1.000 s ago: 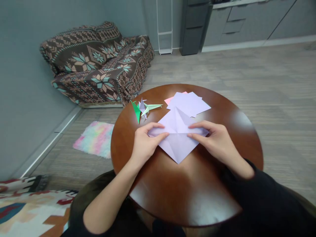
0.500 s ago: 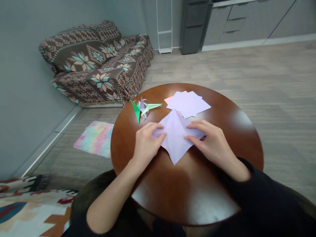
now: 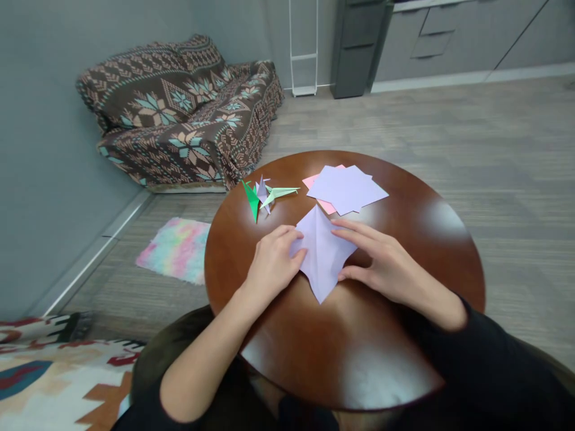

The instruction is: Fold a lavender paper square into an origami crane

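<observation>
A creased sheet of lilac origami paper [image 3: 320, 254] lies on the round brown table, one corner pointing toward me and its sides lifted a little. My left hand [image 3: 277, 256] grips the sheet's left side, thumb on top and fingers bent over the edge. On the other side, my right hand [image 3: 377, 254] has its fingers stretched along the upper right edge, with the thumb apart near the lower right edge. It touches the paper without pinching it. The underside of the sheet is hidden.
Lilac and pink sheets lie in a fanned stack [image 3: 348, 188] beyond my hands. Folded paper cranes [image 3: 265, 194] in green, lilac and pale green stand at the far left of the table [image 3: 341, 347]. A covered sofa [image 3: 179, 114] and fluffy rug [image 3: 175, 250] are beyond the table.
My right hand has opened from a pinch on the paper's right side, its fingers moving up and left along the edge. The sheet looks narrower now. My left hand keeps its hold.
</observation>
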Tool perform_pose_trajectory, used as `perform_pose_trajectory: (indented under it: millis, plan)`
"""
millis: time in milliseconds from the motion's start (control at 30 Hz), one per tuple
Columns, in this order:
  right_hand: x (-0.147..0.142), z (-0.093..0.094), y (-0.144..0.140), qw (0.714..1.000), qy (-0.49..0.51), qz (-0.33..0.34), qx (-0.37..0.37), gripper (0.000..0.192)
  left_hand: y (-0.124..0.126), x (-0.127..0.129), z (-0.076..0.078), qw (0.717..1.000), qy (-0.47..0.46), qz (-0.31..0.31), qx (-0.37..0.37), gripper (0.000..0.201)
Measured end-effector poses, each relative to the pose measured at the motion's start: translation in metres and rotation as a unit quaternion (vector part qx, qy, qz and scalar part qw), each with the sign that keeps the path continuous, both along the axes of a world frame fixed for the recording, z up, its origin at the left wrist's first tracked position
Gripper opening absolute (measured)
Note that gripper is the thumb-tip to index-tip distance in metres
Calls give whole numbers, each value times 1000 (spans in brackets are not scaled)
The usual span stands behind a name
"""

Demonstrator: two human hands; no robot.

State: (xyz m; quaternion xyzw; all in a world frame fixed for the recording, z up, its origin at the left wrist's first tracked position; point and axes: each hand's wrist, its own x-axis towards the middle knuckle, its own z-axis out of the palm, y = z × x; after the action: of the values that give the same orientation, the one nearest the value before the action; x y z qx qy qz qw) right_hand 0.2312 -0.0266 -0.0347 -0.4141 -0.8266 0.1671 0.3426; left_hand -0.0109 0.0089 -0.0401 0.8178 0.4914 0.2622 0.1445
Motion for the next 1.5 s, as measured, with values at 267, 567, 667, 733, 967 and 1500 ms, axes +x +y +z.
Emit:
perform_pose_trajectory:
  millis: [267,567,667,733,967,1500]
  plan:
    - [2,-2,1,999,-36,-12,-34,34,-9,-7,29,978,-32,-150,-142,51]
    - [-5,-3,-2,994,-7,-34,-102,32,0,-11,19,961,-121,-146,-200,66]
    - [-8,-4,-4,992,13,-33,-123,26,0,-4,11,956,-164,-115,-214,57]
    - [-9,-5,-4,992,17,-40,-119,23,0,-1,7,959,-153,-111,-210,44]
    - [-10,-5,-4,981,68,-66,-171,33,-2,1,2,976,-102,-95,-166,29]
    - [-11,3,-4,921,304,-65,-234,48,0,5,7,848,-431,-87,-297,38]
